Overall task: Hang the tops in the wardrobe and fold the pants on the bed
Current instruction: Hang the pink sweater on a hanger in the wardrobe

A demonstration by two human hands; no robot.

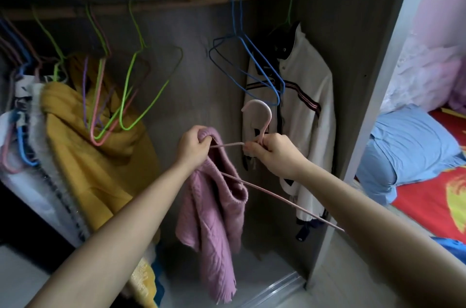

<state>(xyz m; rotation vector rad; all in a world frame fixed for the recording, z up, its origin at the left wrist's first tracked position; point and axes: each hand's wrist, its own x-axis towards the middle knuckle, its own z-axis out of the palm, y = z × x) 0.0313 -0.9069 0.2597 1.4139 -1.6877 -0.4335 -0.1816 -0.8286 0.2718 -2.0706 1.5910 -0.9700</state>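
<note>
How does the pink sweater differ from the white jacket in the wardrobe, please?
The white jacket already hangs from the rod on a green hanger. The pink sweater is off the rod, gripped by the left hand and only partly on the pink hanger that the right hand holds. The sweater is a plain knit; the jacket is smooth, with dark stripes and a dark collar. Both are tops.

The wardrobe rail [176, 2] carries empty wire hangers [234, 15], a white jacket [302, 75] and perhaps a mustard coat [100, 169].
</note>
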